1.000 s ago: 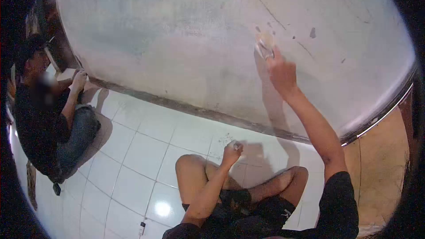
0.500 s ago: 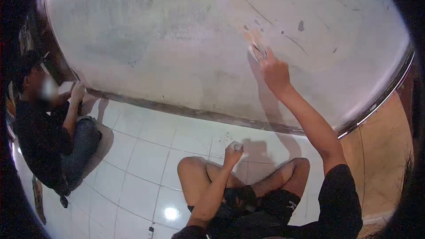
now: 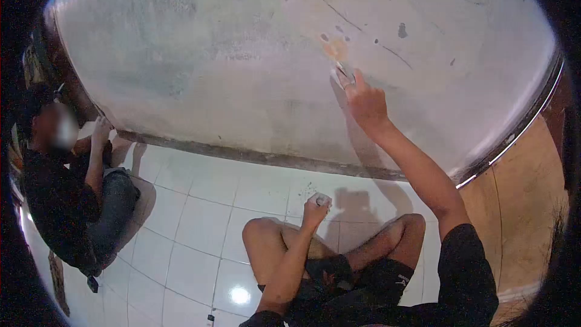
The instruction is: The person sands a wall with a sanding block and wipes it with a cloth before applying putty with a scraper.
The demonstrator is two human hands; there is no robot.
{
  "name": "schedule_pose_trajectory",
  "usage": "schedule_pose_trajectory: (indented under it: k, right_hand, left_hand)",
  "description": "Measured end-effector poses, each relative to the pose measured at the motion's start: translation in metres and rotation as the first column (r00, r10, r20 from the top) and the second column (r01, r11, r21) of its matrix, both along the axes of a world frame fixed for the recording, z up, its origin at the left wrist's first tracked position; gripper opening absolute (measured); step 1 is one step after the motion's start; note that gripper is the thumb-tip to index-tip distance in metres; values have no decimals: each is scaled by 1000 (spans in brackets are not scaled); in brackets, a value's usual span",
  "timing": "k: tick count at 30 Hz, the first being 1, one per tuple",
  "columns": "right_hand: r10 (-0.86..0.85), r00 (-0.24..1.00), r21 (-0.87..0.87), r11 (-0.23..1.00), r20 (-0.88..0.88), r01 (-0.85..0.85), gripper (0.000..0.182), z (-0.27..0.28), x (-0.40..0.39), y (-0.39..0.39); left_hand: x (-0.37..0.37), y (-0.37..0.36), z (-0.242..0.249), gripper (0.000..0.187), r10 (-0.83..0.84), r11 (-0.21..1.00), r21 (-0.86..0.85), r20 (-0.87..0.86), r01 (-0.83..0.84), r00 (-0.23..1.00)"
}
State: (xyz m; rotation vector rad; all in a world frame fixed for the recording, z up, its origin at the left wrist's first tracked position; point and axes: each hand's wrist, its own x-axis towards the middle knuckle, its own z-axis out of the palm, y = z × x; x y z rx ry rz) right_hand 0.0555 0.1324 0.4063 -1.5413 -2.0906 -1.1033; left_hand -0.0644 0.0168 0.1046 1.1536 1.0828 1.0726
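Observation:
My right hand (image 3: 367, 107) is raised against the pale wall (image 3: 200, 91), closed on a small flat blade like a putty knife (image 3: 345, 74). Just above the blade, an orange-brown patch (image 3: 334, 49) marks the wall, with dark spots and thin cracks around it. Over my crossed legs, my left hand (image 3: 315, 211) is closed round a small whitish thing (image 3: 322, 199), whose kind I cannot make out. The fingers hide part of both held things.
At the left, another person (image 3: 60, 200) in dark clothes sits by the wall, one hand raised to its edge. White floor tiles (image 3: 196, 224) carry dark crumbs (image 3: 307, 191) beyond my left hand. A dark strip (image 3: 260, 156) runs along the wall's base; tan flooring (image 3: 514, 188) lies right.
My right hand has shifted slightly down and left along the wall, leaving more of the orange-brown patch showing. My left hand stays nearly still. The view has tilted a little.

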Motion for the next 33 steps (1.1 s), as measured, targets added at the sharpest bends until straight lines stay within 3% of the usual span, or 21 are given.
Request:
schedule_pose_trajectory:
  k: [3,4,6,9,14,17,18,21,22,25,26,29,30,33]
  right_hand:
    - [5,999,1,1000,-33,-5,16,23,-13,-4]
    - [0,999,9,1000,-44,0,23,17,-11,-3]
    - [-11,997,34,999,-71,14,44,7,-10,-3]
    - [50,993,31,998,-103,-47,21,14,-13,2]
    - [2,988,34,999,-153,3,21,-5,-13,2]
    - [-2,983,23,1000,-183,7,23,-11,-12,4]
    - [-7,982,14,1000,-187,10,24,-11,-10,5]
    - [31,972,36,999,-233,-23,25,9,-22,6]
    - [32,969,27,999,-243,-26,24,4,-20,5]
    - [34,962,17,999,-270,-30,21,-18,-12,5]
    - [31,963,14,999,-268,-28,20,-24,-8,4]
    - [17,962,11,1000,-271,-14,19,-21,-13,6]
    - [10,962,12,1000,-274,-7,19,-18,-15,6]
    - [59,960,59,997,-275,-45,20,-5,-13,9]
  left_hand:
    - [9,0,-8,4,-31,997,-65,119,39,992]
    - [7,-3,-10,4,-37,993,-107,165,55,986]
    - [9,-7,-9,5,-38,999,-30,25,39,999]
    - [9,-3,-7,7,-84,996,-20,-122,82,989]
    - [12,-1,-30,6,-71,996,-53,4,71,997]
    - [11,3,-40,6,-88,995,30,-78,91,993]
    - [13,2,-40,6,-72,997,-9,69,73,995]
    - [14,4,-38,8,-77,996,-43,-82,74,994]
    - [10,-2,-15,9,-48,998,25,-162,53,986]
    - [12,-1,-22,10,-111,994,6,-108,113,988]
    - [18,4,-48,12,-116,993,-1,-61,116,991]
    - [12,1,-17,13,-84,983,138,-224,117,971]
    - [13,1,-20,13,-74,981,165,-156,99,985]
    - [11,-2,-18,12,-57,979,174,-279,109,959]
